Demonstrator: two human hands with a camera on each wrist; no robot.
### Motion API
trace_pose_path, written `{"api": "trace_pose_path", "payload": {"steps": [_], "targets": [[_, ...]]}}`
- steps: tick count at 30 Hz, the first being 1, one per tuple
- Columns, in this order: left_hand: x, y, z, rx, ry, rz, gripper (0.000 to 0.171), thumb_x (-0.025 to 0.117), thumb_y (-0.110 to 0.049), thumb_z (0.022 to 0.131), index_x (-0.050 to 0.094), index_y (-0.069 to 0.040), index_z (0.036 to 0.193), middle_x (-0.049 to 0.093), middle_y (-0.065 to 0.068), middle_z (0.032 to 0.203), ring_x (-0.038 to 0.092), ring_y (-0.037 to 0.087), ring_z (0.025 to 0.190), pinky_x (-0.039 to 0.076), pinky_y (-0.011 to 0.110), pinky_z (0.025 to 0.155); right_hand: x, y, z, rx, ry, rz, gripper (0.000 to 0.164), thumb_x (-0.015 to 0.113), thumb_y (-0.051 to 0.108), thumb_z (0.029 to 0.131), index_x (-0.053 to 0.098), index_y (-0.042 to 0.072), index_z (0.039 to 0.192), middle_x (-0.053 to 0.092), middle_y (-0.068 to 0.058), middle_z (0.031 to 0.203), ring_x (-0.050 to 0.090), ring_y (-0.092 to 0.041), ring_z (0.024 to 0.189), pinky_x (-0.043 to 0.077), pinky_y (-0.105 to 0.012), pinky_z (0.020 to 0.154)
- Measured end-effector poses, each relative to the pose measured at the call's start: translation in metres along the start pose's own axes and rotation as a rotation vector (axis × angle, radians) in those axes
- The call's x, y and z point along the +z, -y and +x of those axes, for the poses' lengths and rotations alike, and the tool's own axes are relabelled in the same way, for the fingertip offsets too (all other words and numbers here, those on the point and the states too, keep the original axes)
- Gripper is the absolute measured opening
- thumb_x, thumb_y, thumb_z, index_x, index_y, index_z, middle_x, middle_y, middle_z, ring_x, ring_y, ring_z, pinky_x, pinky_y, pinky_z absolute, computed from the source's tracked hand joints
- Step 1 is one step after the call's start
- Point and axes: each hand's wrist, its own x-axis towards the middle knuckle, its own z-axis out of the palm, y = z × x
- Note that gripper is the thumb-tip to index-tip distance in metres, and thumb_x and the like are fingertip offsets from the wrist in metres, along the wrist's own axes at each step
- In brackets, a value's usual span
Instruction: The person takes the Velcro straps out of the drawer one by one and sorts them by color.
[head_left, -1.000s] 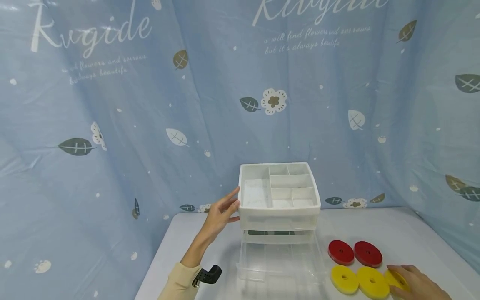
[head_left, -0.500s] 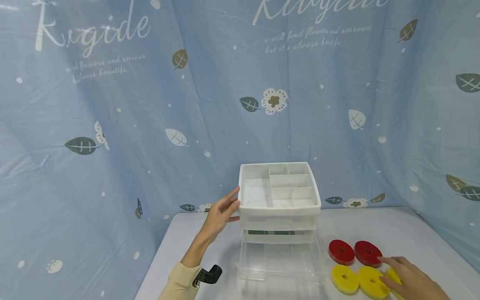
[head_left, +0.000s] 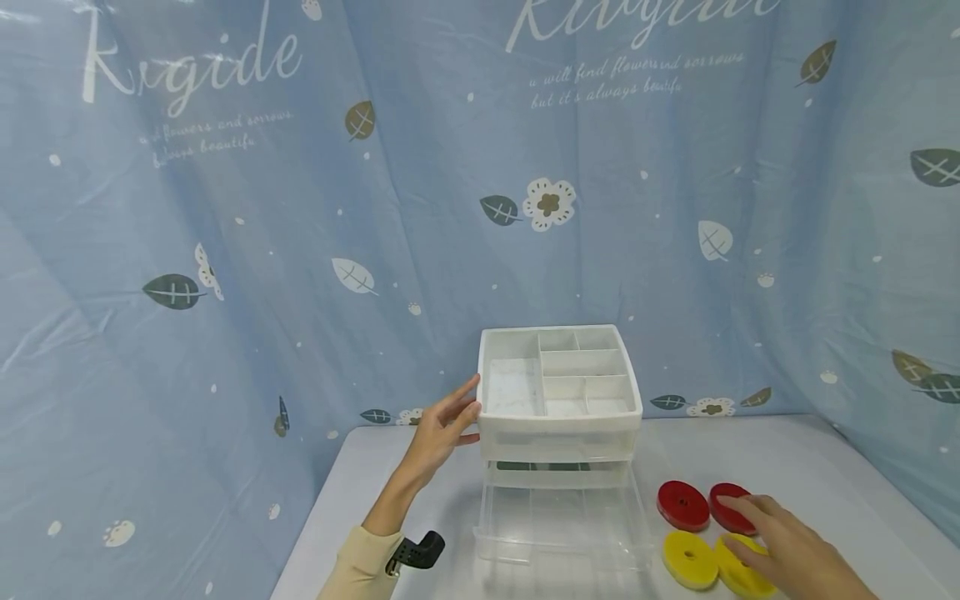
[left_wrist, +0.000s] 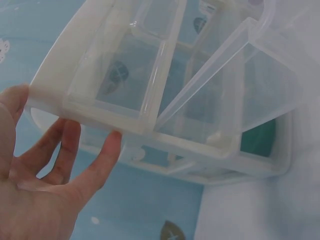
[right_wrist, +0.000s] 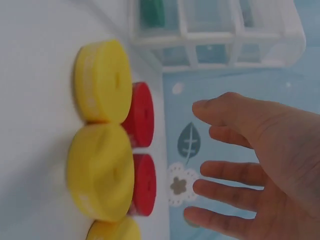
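My left hand [head_left: 437, 437] touches the left side of a white plastic drawer unit [head_left: 558, 425] with nearly straight fingers. Its fingertips lie along the unit's edge in the left wrist view. A clear lower drawer [head_left: 562, 525] stands pulled out toward me. My right hand [head_left: 787, 542] hovers with spread fingers, holding nothing, over flat round rolls with small centre holes. Two are red, the left red roll [head_left: 682, 506] and the right red roll [head_left: 729, 510]. Nearer are yellow ones, including a yellow roll [head_left: 690, 560]. Another yellow roll [right_wrist: 115, 231] is hidden by my hand in the head view.
The unit's top tray [head_left: 513, 387] has several compartments. Something green [left_wrist: 258, 138] shows low in the unit. A white table [head_left: 420, 517] carries everything, with a blue patterned curtain [head_left: 450, 167] behind it. A black strap mount [head_left: 420, 550] sits on my left wrist.
My right hand has lifted off the rightmost yellow roll and moved left and slightly up, over the red and yellow rolls. The left hand and drawer unit stay put.
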Motion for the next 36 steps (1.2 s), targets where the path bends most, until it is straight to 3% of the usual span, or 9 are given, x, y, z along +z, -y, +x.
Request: {"api": "trace_pose_path", "payload": {"steps": [10, 18, 22, 29, 36], "targets": [[0.000, -0.003, -0.002, 0.011, 0.008, -0.002, 0.050, 0.056, -0.029, 0.101, 0.041, -0.041, 0.148, 0.047, 0.011, 0.150, 0.050, 0.037, 0.133, 0.056, 0.051, 0.096, -0.009, 0.036, -0.011, -0.061, -0.060, 0.048, 0.080, 0.069, 0.064, 0.079, 0.054, 0.012, 0.137, 0.056, -0.023, 0.129, 0.062, -0.030, 0.098, 0.058, -0.061, 0.075], [0.000, -0.003, -0.002, 0.018, 0.006, 0.003, 0.050, 0.056, -0.030, 0.101, 0.041, -0.040, 0.148, 0.046, 0.012, 0.150, 0.050, 0.038, 0.133, 0.056, 0.051, 0.096, -0.012, 0.058, -0.021, -0.157, -0.135, 0.064, 0.070, 0.067, 0.062, 0.083, 0.056, 0.017, 0.136, 0.058, -0.013, 0.127, 0.064, -0.023, 0.093, 0.059, -0.055, 0.073], [0.000, -0.003, -0.003, 0.021, 0.008, 0.000, 0.050, 0.056, -0.029, 0.101, 0.041, -0.040, 0.148, 0.046, 0.012, 0.150, 0.050, 0.038, 0.133, 0.055, 0.052, 0.096, -0.013, 0.069, -0.022, -0.144, -0.128, 0.049, 0.072, 0.064, 0.066, 0.082, 0.056, 0.018, 0.135, 0.058, -0.013, 0.129, 0.064, -0.022, 0.094, 0.060, -0.055, 0.072], [0.000, 0.000, -0.003, 0.030, 0.016, 0.001, 0.051, 0.056, -0.030, 0.101, 0.040, -0.040, 0.148, 0.045, 0.013, 0.150, 0.049, 0.039, 0.133, 0.055, 0.052, 0.096, -0.009, 0.086, -0.028, -0.179, -0.192, 0.060, 0.069, 0.059, 0.071, 0.084, 0.060, 0.019, 0.130, 0.060, -0.009, 0.128, 0.066, -0.021, 0.092, 0.060, -0.054, 0.071], [0.000, 0.000, -0.004, 0.039, 0.022, -0.001, 0.051, 0.055, -0.029, 0.102, 0.040, -0.040, 0.149, 0.045, 0.013, 0.151, 0.048, 0.041, 0.134, 0.055, 0.052, 0.096, -0.003, 0.101, -0.027, -0.152, -0.143, 0.092, 0.076, 0.064, 0.071, 0.078, 0.061, 0.017, 0.131, 0.060, -0.008, 0.128, 0.064, -0.018, 0.091, 0.061, -0.051, 0.073]]}}
